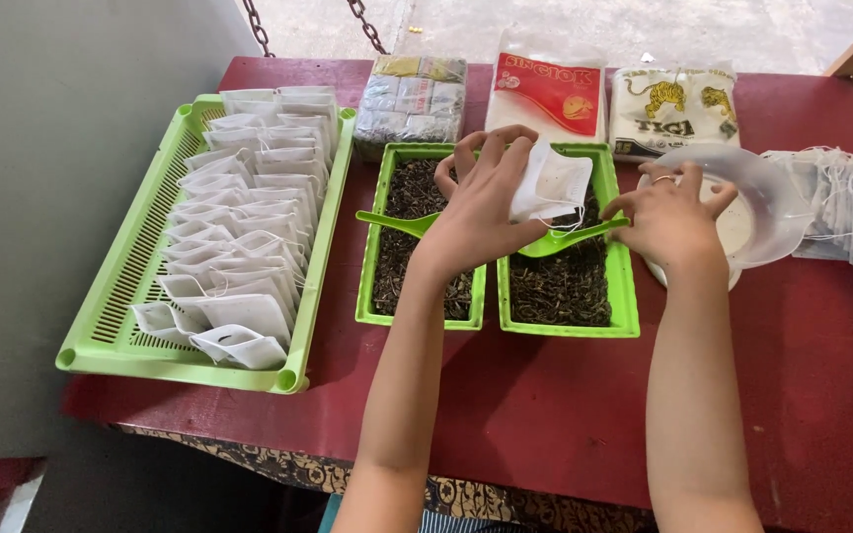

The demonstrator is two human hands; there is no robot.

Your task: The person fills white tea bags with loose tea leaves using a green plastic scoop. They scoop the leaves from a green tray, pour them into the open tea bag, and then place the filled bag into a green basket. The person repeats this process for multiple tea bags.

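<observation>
Two hands at work over loose tea: our left hand (pixel 481 202) pinches a white filter bag (pixel 550 185) by its top edge, fingers closed on it, w/ the bag hanging just above the right-hand green tray (pixel 628 296) of dark tea leaves. Our right hand (pixel 670 219) grips the handle end of a green scoop (pixel 570 238), whose bowl sits right under the bag, nearly touching it. A ring (pixel 660 179) shows on that hand.

Just left of the bag-holding hand lies a second green tray (pixel 364 286) of tea w/ another green scoop (pixel 397 223) resting across it, partly hidden by the wrist. Well to the left, a big slotted green basket (pixel 111 316) holds rows of filled white bags. Behind the grip, three tea packets (pixel 545 94) stand along the far edge of the red table (pixel 545 405). Right beside the scoop hand: a clear plastic bowl (pixel 767 202), part-covered by that hand, then a heap of empty bags (pixel 846 212) w/ strings.
</observation>
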